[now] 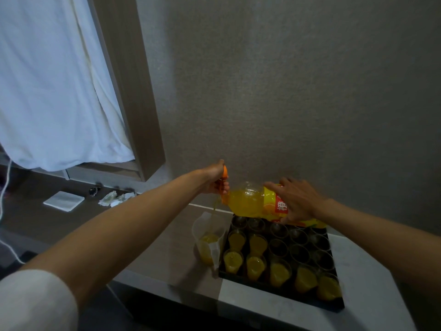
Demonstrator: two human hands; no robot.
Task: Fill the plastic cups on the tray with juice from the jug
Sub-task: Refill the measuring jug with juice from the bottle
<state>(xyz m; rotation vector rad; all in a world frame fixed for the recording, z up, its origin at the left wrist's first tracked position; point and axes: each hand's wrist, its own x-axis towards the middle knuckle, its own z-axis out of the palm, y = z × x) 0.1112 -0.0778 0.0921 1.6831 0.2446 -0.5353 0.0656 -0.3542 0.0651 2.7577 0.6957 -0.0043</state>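
Grey textured wall backs a pale counter [372,295] carrying a black tray [281,289] of clear plastic cups [256,266]; the near row and some left-hand cups hold juice, while the far and right ones look empty. A clear jug [210,240] stands just beside the tray's left edge, partly filled.

From my remote seat, I judge the step in hand to be refilling the jug. My right hand [298,201] is wrapped over the labelled body of the juice bottle [253,204], which lies nearly horizontal above the tray's far edge. My left hand [216,179] is curled round its neck, by the orange cap. A thin stream falls into the jug.

Procedure: keep the mouth over the jug's centre. Tilt gradually to avoid glugging. Stop below the rim, then level the bottle before moving it away.
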